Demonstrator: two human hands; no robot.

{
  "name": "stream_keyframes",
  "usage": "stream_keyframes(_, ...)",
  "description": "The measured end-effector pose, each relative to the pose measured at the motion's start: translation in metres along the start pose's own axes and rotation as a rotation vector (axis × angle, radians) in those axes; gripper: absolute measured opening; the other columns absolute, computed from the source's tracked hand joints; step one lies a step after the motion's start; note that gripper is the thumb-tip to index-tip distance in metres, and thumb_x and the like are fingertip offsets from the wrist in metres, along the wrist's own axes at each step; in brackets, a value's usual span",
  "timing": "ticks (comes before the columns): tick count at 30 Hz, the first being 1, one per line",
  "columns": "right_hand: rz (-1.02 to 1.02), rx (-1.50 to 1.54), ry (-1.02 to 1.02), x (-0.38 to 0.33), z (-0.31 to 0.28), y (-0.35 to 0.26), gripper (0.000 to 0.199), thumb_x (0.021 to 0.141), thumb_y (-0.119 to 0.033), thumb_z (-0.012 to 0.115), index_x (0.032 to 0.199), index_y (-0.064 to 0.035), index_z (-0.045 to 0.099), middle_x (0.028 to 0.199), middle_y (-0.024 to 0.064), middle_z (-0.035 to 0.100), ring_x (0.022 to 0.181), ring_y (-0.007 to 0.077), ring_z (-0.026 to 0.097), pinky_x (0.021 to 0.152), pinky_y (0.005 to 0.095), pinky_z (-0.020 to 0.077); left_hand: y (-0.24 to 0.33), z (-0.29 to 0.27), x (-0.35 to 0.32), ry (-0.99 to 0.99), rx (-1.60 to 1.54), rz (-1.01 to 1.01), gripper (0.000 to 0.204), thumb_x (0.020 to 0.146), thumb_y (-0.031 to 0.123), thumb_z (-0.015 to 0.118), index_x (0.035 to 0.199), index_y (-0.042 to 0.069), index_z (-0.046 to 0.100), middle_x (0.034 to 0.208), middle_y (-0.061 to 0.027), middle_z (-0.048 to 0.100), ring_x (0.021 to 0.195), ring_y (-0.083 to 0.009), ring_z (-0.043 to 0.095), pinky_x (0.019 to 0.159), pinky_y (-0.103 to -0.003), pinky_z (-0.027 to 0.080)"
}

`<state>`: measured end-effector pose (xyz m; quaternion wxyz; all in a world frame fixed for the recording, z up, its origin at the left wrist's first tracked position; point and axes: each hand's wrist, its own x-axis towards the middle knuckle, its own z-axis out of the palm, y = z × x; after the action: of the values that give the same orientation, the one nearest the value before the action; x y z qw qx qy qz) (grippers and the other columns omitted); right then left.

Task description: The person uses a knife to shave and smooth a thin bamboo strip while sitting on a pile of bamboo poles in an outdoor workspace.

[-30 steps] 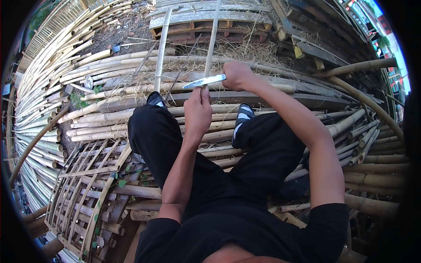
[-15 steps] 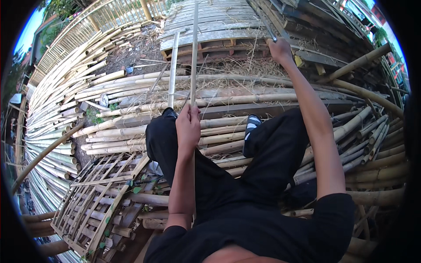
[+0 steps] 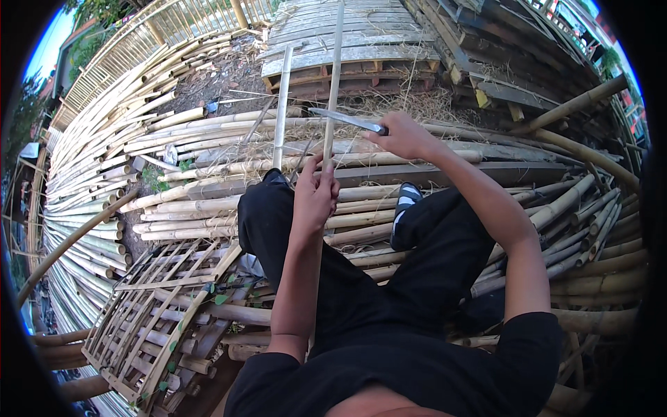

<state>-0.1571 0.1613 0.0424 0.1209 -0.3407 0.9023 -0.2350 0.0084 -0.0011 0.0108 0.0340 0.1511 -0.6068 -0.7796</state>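
Observation:
My left hand (image 3: pixel 316 191) is wrapped round a long split bamboo strip (image 3: pixel 335 83), which stretches away from my body over my left thigh. In my right hand (image 3: pixel 403 137) is a knife (image 3: pixel 347 119) by its dark handle. Its metal blade points left and lies across the strip, a little beyond my left fingers. Whether the edge bites into the bamboo, I cannot tell. Left of the held strip, a second pale bamboo strip (image 3: pixel 283 104) leans up from beside my left foot.
Bamboo poles (image 3: pixel 208 167) lie in rows under and around my feet, with thin shavings (image 3: pixel 389 108) scattered over them. Ahead is a wooden pallet (image 3: pixel 389 42); stacked timber (image 3: pixel 514 69) rises at the right. A bamboo lattice (image 3: pixel 153 313) sits at lower left.
My right hand has swung the knife from the far right in toward the strip, so the blade now crosses it. The strip and my left hand have shifted slightly right in view.

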Motion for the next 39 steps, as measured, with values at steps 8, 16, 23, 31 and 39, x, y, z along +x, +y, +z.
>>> stream_keyframes(8, -0.099, -0.026, -0.069, 0.001, 0.006, -0.010, 0.038, 0.082, -0.032, 0.061, 0.070, 0.0038, 0.063, 0.065, 0.0227, 0.060, 0.063, 0.0388, 0.059, 0.060, 0.0440, 0.0467, 0.026, 0.008, 0.018, -0.023, 0.199, -0.004, 0.028, 0.095, 0.024, 0.056, 0.091, -0.004, 0.053, 0.077, -0.0118, 0.063, 0.047, -0.0097, 0.055, 0.042, -0.023, 0.048)
stream_keyframes(16, -0.007, -0.065, 0.028, 0.008, 0.001, -0.013, 0.035, 0.081, -0.031, 0.061, 0.071, 0.0024, 0.065, 0.070, 0.0232, 0.062, 0.071, 0.0385, 0.061, 0.068, 0.0458, 0.0486, 0.043, 0.016, 0.038, -0.104, 0.188, 0.039, 0.028, 0.094, 0.022, 0.057, 0.100, -0.005, 0.052, 0.071, -0.0102, 0.063, 0.043, -0.0088, 0.053, 0.039, -0.022, 0.045)
stream_keyframes(23, -0.041, -0.134, -0.036, 0.015, 0.010, -0.007, 0.031, 0.080, -0.029, 0.061, 0.073, 0.0008, 0.065, 0.072, 0.0238, 0.062, 0.074, 0.0401, 0.061, 0.068, 0.0469, 0.0487, 0.017, 0.019, 0.046, -0.082, 0.087, -0.045, 0.019, 0.096, 0.017, 0.051, 0.095, -0.002, 0.052, 0.066, -0.0027, 0.055, 0.045, -0.0048, 0.042, 0.040, -0.021, 0.031)
stream_keyframes(31, -0.039, -0.125, -0.088, 0.022, 0.018, -0.012, 0.028, 0.074, -0.022, 0.058, 0.076, 0.0052, 0.064, 0.077, 0.0263, 0.062, 0.077, 0.0414, 0.062, 0.073, 0.0461, 0.0508, -0.004, 0.022, 0.052, 0.038, 0.196, 0.161, 0.015, 0.093, 0.015, 0.057, 0.089, 0.000, 0.054, 0.063, 0.0021, 0.046, 0.056, -0.0041, 0.039, 0.051, -0.022, 0.032)
stream_keyframes(39, -0.009, -0.122, -0.087, 0.027, 0.025, -0.011, 0.025, 0.075, -0.023, 0.058, 0.073, 0.0009, 0.063, 0.075, 0.0254, 0.061, 0.077, 0.0412, 0.060, 0.072, 0.0477, 0.0495, -0.003, 0.024, 0.048, 0.123, 0.423, 0.196, 0.013, 0.077, 0.004, 0.058, 0.085, -0.002, 0.049, 0.061, -0.0029, 0.044, 0.054, -0.0084, 0.042, 0.053, -0.026, 0.039)
